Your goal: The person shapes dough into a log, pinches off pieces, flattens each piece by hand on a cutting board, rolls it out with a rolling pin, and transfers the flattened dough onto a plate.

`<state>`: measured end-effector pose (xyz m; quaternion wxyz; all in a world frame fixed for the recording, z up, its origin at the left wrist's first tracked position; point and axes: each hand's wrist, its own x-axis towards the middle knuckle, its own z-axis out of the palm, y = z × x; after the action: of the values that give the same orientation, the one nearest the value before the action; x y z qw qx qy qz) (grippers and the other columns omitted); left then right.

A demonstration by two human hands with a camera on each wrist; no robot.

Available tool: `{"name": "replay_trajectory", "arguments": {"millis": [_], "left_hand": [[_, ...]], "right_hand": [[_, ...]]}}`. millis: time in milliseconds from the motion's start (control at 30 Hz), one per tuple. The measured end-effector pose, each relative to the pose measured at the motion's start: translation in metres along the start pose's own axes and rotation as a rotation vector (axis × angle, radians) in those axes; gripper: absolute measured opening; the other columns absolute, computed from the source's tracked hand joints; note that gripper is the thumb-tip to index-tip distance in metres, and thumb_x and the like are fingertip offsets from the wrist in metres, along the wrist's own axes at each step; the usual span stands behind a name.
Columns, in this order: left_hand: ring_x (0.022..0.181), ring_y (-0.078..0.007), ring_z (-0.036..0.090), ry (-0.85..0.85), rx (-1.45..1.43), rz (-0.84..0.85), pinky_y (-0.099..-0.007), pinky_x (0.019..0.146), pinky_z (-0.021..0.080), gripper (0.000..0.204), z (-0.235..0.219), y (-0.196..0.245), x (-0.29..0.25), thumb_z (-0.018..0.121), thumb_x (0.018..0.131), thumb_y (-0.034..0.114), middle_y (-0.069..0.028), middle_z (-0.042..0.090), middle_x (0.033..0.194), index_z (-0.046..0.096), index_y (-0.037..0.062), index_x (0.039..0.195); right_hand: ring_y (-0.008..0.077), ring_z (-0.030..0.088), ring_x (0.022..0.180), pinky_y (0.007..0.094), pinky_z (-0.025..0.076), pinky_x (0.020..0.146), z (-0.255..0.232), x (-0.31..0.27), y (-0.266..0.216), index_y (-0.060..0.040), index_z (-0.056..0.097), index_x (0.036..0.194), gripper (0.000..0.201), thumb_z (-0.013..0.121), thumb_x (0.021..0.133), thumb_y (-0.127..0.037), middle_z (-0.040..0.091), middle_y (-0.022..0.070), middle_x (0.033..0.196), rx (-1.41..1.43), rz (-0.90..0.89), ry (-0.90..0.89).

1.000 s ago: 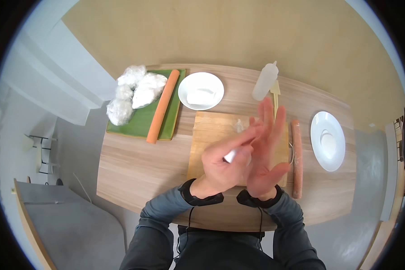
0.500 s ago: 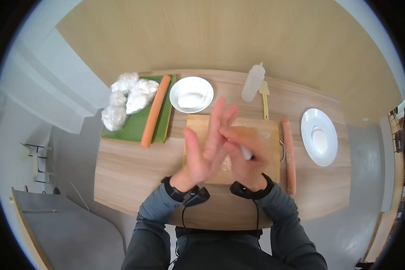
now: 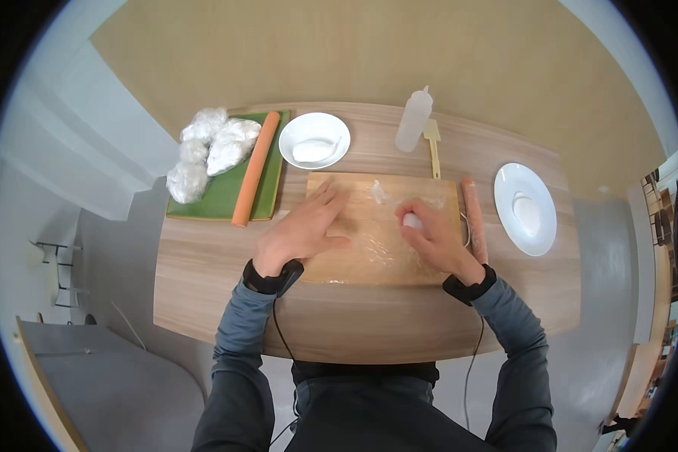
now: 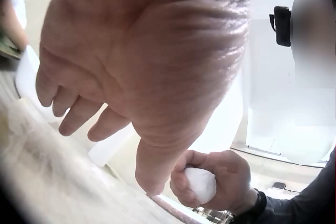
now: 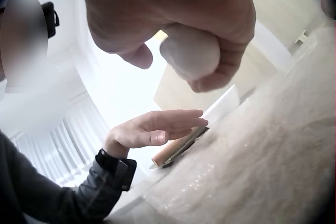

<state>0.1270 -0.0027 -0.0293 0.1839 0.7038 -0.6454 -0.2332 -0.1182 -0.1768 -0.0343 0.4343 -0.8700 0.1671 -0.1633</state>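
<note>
A smooth white lump of dough (image 3: 412, 221) is held in the curled fingers of my right hand (image 3: 438, 242), over the right half of the wooden board (image 3: 339, 260). In the right wrist view the lump of dough (image 5: 190, 55) bulges out between thumb and fingers. My left hand (image 3: 300, 230) is palm down over the board's left side, fingers spread and holding nothing. From the left wrist camera its palm (image 4: 142, 61) shows bare, with the fingers pointing down toward the board. Clear plastic film (image 3: 377, 245) covers the board, with a whitish crumpled patch (image 3: 377, 193) near its back edge.
Left stands a green tray (image 3: 226, 209) with plastic-wrapped white bundles (image 3: 233, 147) and an orange rolling pin (image 3: 256, 169). Behind the board are a white bowl (image 3: 286, 143), a squeeze bottle (image 3: 414, 120) and a spatula (image 3: 433, 143). Rightward lie another rolling pin (image 3: 473, 218) and a white plate (image 3: 531, 242).
The hands, earlier together in front of the chest with the white dough between them, have parted and lowered to the board. The dough has passed from left hand to right.
</note>
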Motion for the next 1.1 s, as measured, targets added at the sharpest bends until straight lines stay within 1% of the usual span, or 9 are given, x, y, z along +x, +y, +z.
{"name": "replay_trajectory", "arguments": {"millis": [67, 167, 233, 333, 533, 767, 833, 967, 1100], "left_hand": [[0.162, -0.0432, 0.019, -0.024, 0.023, 0.024, -0.0468, 0.130, 0.028, 0.104, 0.003, -0.005, 0.002, 0.088, 0.081, 0.038, -0.0316, 0.031, 0.168, 0.036, -0.0011, 0.162], [0.162, -0.0454, 0.016, -0.024, 0.099, 0.037, -0.0472, 0.131, 0.025, 0.120, 0.015, -0.015, 0.005, 0.095, 0.070, 0.041, -0.0347, 0.025, 0.169, 0.034, -0.0060, 0.161], [0.162, -0.0468, 0.015, 0.000, 0.138, 0.024, -0.0473, 0.132, 0.024, 0.126, 0.023, -0.019, 0.006, 0.097, 0.064, 0.043, -0.0367, 0.022, 0.169, 0.033, -0.0091, 0.160], [0.161, -0.0479, 0.017, 0.012, 0.199, 0.061, -0.0482, 0.132, 0.023, 0.129, 0.027, -0.025, 0.007, 0.097, 0.063, 0.046, -0.0391, 0.021, 0.168, 0.033, -0.0129, 0.158], [0.161, -0.0473, 0.018, -0.002, 0.206, 0.072, -0.0512, 0.131, 0.023, 0.135, 0.033, -0.033, 0.010, 0.097, 0.059, 0.051, -0.0371, 0.023, 0.168, 0.031, -0.0135, 0.158], [0.162, -0.0457, 0.018, -0.011, 0.191, 0.039, -0.0514, 0.131, 0.023, 0.136, 0.030, -0.031, 0.008, 0.098, 0.059, 0.050, -0.0363, 0.023, 0.169, 0.029, -0.0131, 0.159], [0.162, -0.0456, 0.017, -0.017, 0.196, 0.035, -0.0513, 0.132, 0.023, 0.137, 0.029, -0.032, 0.008, 0.098, 0.059, 0.049, -0.0364, 0.023, 0.169, 0.029, -0.0131, 0.159], [0.162, -0.0453, 0.017, -0.030, 0.193, 0.037, -0.0509, 0.132, 0.022, 0.139, 0.029, -0.030, 0.010, 0.099, 0.058, 0.048, -0.0367, 0.023, 0.169, 0.028, -0.0130, 0.160], [0.162, -0.0439, 0.019, -0.011, 0.218, 0.052, -0.0498, 0.132, 0.023, 0.137, 0.033, -0.036, 0.012, 0.099, 0.057, 0.051, -0.0355, 0.025, 0.169, 0.031, -0.0142, 0.158]], "right_hand": [[0.0322, 0.070, 0.097, 0.0406, 0.054, 0.085, 0.005, -0.005, 0.004, -0.0041, 0.062, 0.131, 0.040, 0.072, 0.093, -0.012, 0.072, 0.0164, 0.112, -0.086, 0.085, -0.069], [0.0371, 0.064, 0.123, 0.0431, 0.053, 0.101, 0.015, -0.008, 0.013, -0.0048, 0.050, 0.147, 0.055, 0.069, 0.097, -0.017, 0.063, 0.0203, 0.139, -0.248, -0.027, -0.126], [0.0405, 0.048, 0.146, 0.0494, 0.044, 0.116, 0.020, -0.007, 0.017, -0.0020, 0.046, 0.153, 0.063, 0.069, 0.100, -0.028, 0.049, 0.0232, 0.157, -0.314, -0.231, -0.125], [0.0430, 0.031, 0.158, 0.0587, 0.031, 0.125, 0.027, -0.004, 0.008, 0.0016, 0.043, 0.156, 0.078, 0.068, 0.100, -0.046, 0.041, 0.0244, 0.165, -0.638, -0.256, -0.176], [0.0435, 0.028, 0.158, 0.0646, 0.025, 0.125, 0.054, 0.059, 0.017, 0.0065, 0.045, 0.154, 0.101, 0.067, 0.091, -0.069, 0.036, 0.0258, 0.168, -0.723, -0.278, -0.107], [0.0436, 0.023, 0.161, 0.0633, 0.020, 0.127, 0.031, 0.003, -0.002, 0.0051, 0.038, 0.159, 0.099, 0.069, 0.093, -0.061, 0.035, 0.0283, 0.167, -0.560, -0.302, -0.332], [0.0428, 0.026, 0.159, 0.0631, 0.018, 0.128, 0.026, 0.001, 0.007, 0.0061, 0.039, 0.158, 0.104, 0.061, 0.093, -0.072, 0.036, 0.0272, 0.167, -0.676, -0.293, -0.277], [0.0423, 0.025, 0.160, 0.0629, 0.017, 0.128, 0.044, 0.055, 0.026, 0.0060, 0.037, 0.159, 0.104, 0.059, 0.095, -0.073, 0.035, 0.0274, 0.168, -0.669, -0.155, -0.272], [0.0418, 0.025, 0.161, 0.0631, 0.015, 0.129, 0.057, 0.060, 0.023, 0.0082, 0.039, 0.157, 0.104, 0.058, 0.095, -0.074, 0.034, 0.0286, 0.168, -0.648, -0.275, -0.230]]}}
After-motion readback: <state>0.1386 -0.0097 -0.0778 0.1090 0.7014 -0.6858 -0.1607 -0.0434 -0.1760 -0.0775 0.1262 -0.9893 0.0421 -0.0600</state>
